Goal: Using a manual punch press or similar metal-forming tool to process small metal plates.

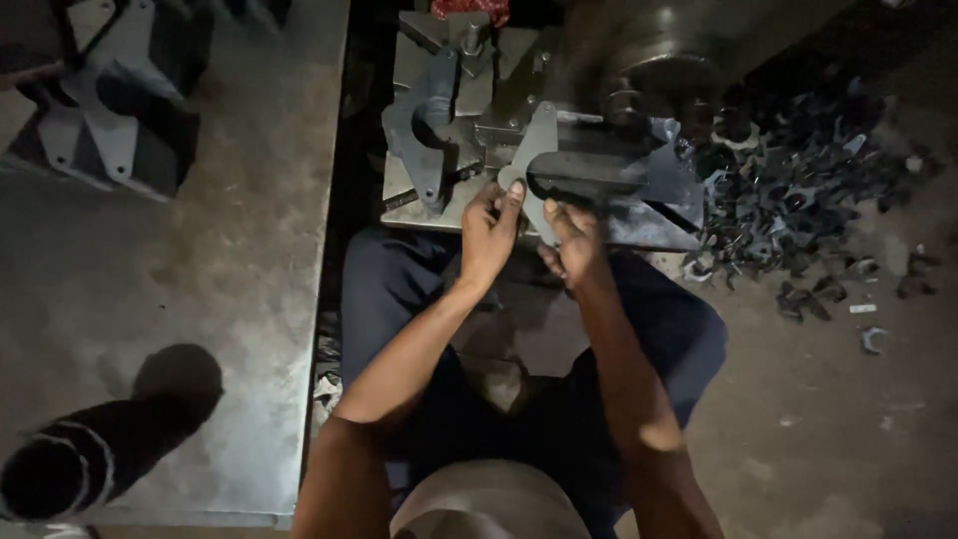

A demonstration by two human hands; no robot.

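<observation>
Pinching flat metal plate (532,160) w/ my left hand (489,235) & right hand (574,245) at jig's (424,210) near edge; long axis runs away from me.

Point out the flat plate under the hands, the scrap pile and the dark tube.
plate (539,150), head view, its upper corner
scrap pile (798,190), head view, its middle
tube (70,464), head view, its side

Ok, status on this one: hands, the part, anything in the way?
Left hand and right hand both gripping the near edge of a flat metal plate on the jig. Scrap pile to the right, clear of the hands.
</observation>
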